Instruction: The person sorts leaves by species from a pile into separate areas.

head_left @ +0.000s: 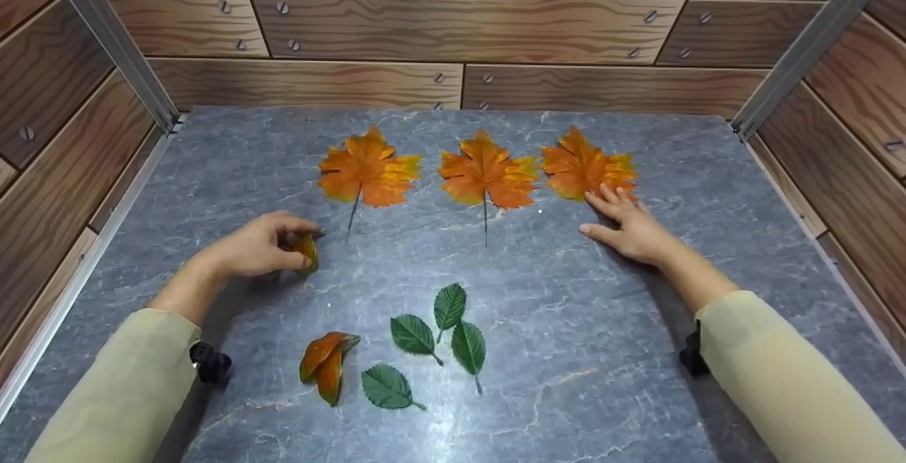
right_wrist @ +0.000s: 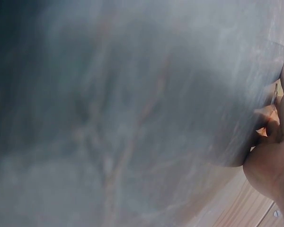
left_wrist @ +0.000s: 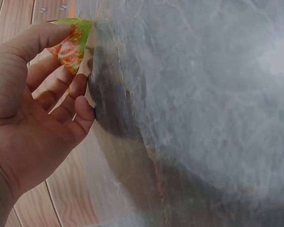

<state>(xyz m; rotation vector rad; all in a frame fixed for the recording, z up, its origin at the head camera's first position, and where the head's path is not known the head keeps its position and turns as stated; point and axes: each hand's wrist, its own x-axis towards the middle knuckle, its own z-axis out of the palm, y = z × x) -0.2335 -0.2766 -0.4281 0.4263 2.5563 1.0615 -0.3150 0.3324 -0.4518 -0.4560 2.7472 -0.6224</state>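
The left hand [head_left: 260, 245] pinches a small orange-green leaf [head_left: 308, 250] between thumb and fingers, low over the grey tabletop. In the left wrist view that leaf [left_wrist: 73, 45] shows at the tips of the left hand [left_wrist: 42, 94]. Three orange maple leaves lie in a row: left [head_left: 368, 169], middle [head_left: 487, 171] and right [head_left: 584, 164]. With fingers spread, the right hand [head_left: 630, 228] touches the lower edge of the right maple leaf. In the right wrist view the right hand [right_wrist: 274, 151] is partly cut off at the frame's edge.
Near the table's front lie several green leaves [head_left: 412, 335] and, left of them, overlapping orange-brown leaves [head_left: 329, 367]. Wood-patterned walls [head_left: 467, 27] and metal posts [head_left: 106, 31] bound the grey table [head_left: 566, 392] at the back and sides.
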